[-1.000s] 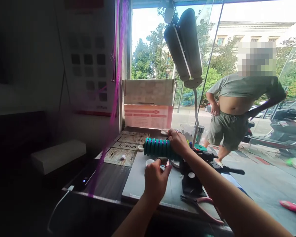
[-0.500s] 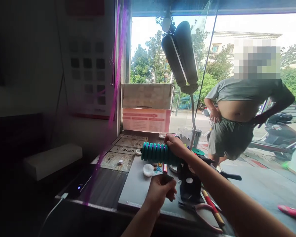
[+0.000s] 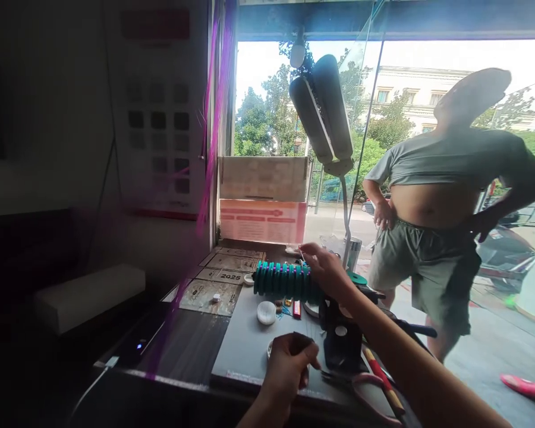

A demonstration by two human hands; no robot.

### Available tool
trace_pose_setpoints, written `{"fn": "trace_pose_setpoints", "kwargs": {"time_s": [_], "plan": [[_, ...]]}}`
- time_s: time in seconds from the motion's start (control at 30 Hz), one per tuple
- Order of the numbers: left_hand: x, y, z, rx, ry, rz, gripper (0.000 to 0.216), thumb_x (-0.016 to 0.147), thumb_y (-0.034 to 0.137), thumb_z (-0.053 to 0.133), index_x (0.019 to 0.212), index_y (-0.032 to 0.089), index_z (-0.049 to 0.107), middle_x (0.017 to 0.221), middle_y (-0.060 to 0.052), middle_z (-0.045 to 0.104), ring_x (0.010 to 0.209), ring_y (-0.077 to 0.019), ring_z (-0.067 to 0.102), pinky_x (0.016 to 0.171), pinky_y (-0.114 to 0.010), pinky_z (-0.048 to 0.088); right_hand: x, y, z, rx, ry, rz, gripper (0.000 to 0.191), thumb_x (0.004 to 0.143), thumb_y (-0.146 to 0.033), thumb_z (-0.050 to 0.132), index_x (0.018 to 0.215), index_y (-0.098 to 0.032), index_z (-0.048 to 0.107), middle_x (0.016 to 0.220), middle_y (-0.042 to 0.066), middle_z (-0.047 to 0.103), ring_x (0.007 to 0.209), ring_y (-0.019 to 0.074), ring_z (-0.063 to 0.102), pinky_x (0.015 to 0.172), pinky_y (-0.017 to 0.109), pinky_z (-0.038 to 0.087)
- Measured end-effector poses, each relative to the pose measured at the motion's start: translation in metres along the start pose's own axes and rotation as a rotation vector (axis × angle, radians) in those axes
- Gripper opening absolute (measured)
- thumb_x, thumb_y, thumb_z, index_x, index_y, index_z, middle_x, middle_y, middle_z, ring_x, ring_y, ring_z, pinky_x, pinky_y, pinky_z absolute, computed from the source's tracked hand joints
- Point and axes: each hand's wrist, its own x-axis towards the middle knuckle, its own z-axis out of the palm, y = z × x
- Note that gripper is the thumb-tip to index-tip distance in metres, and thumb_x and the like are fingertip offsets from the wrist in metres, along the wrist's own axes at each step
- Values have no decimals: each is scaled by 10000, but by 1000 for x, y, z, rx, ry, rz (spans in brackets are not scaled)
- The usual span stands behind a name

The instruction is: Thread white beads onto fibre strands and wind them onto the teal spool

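My right hand (image 3: 325, 267) rests on top of a teal ribbed roller (image 3: 282, 280) mounted on a black stand (image 3: 341, 342), its fingers pinched on a thin needle-like piece I cannot make out. My left hand (image 3: 289, 368) is closed near the front edge of the grey mat (image 3: 245, 345), pinching something small and dark. A fine thread seems to run between the two hands.
A white round cap (image 3: 266, 312) and small beads (image 3: 289, 308) lie on the mat. Pink-handled pliers (image 3: 365, 386) lie at the front right. A desk lamp (image 3: 323, 113) hangs above. A person (image 3: 432, 226) stands outside the window. A white box (image 3: 82, 294) sits left.
My left hand has pulled back toward me from under the roller to the mat's front edge. My right hand stays on the roller. The person outside has shifted slightly.
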Motion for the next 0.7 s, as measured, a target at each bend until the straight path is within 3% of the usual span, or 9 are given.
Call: {"fn": "trace_pose_setpoints", "kwargs": {"time_s": [0.1,0.17,0.27,0.37,0.53,0.7], "plan": [[2,-3,-2,-4,9,9,255,609,354,650,621,125,541,470,15,563,274,-22,304,301,-179,161,-51,-4,-4,88,270,156,304,811,-389,368,887,-184,579,767,54,655,719,194,586,666,296,413],[4,-5,-3,1,5,21,249,610,352,645,621,126,540,464,16,559,267,-23,296,295,-182,162,-86,-2,4,157,206,287,343,779,-467,416,855,-186,597,698,44,654,634,194,585,594,288,417],[6,-8,-2,42,-4,43,225,631,336,618,596,131,532,458,19,549,261,-24,286,293,-186,164,-116,5,27,364,132,395,404,721,-516,511,889,-172,639,809,73,685,719,213,610,634,288,443],[6,-10,-2,105,-2,61,211,642,320,595,559,137,529,441,25,524,272,-34,295,301,-191,178,-120,8,47,600,150,465,416,675,-520,583,840,-151,679,761,76,683,701,204,602,604,275,449],[3,-6,-2,174,0,119,265,615,346,625,478,145,522,413,24,483,359,-67,372,382,-207,263,-118,6,61,962,106,612,387,545,-517,696,636,-141,683,528,11,582,417,90,413,363,219,325],[3,-9,-1,279,-36,160,318,651,348,602,432,145,492,418,16,465,435,-98,438,474,-225,334,-126,9,64,1072,46,662,376,522,-505,715,628,-145,686,520,-5,553,393,69,361,346,212,288]]}}
